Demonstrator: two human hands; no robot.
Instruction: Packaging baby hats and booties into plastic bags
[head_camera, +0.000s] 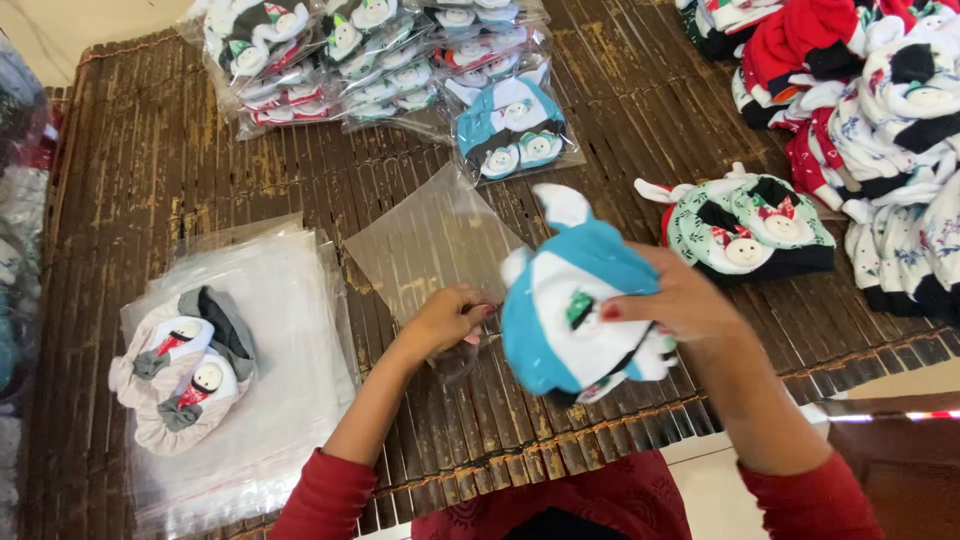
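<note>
blue cap (560, 300) in right grip (668, 300)

hands (440, 320): 2 | loose clear bag (430, 240): 1 | blue hat bundle (570, 300): 1

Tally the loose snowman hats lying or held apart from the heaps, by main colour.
Blue and white snowman hat, held in the right hand: 1
Green patterned snowman hat on the mat: 1
Beige and grey snowman hat on the stack of clear bags: 1
Total: 3
</note>
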